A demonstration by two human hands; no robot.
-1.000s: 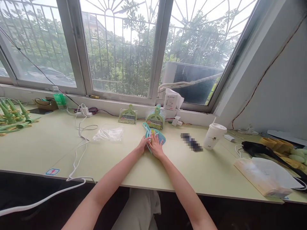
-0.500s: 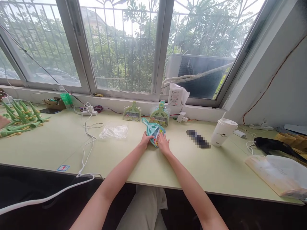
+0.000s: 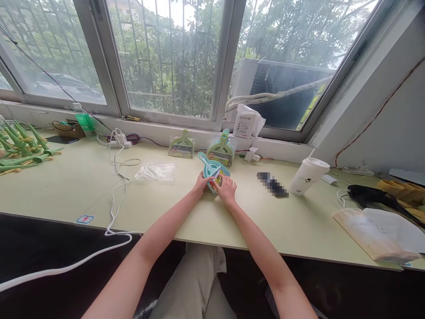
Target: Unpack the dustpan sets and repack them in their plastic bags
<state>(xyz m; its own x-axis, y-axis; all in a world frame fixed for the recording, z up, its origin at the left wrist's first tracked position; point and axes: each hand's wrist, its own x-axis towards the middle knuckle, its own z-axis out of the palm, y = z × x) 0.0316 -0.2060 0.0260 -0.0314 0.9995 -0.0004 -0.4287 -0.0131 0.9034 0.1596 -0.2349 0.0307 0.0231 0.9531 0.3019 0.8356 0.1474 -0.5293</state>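
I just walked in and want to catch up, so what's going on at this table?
A person sits at the table with both hands on a teal dustpan. The left hand holds its edge, and the right hand is at the colorful label on its front. Just behind stand green dustpans with brushes, and a smaller-looking green one to their left. Clear plastic wrap lies on the table to the left.

The right grip (image 3: 227, 189) partly hides the teal dustpan (image 3: 209, 168).
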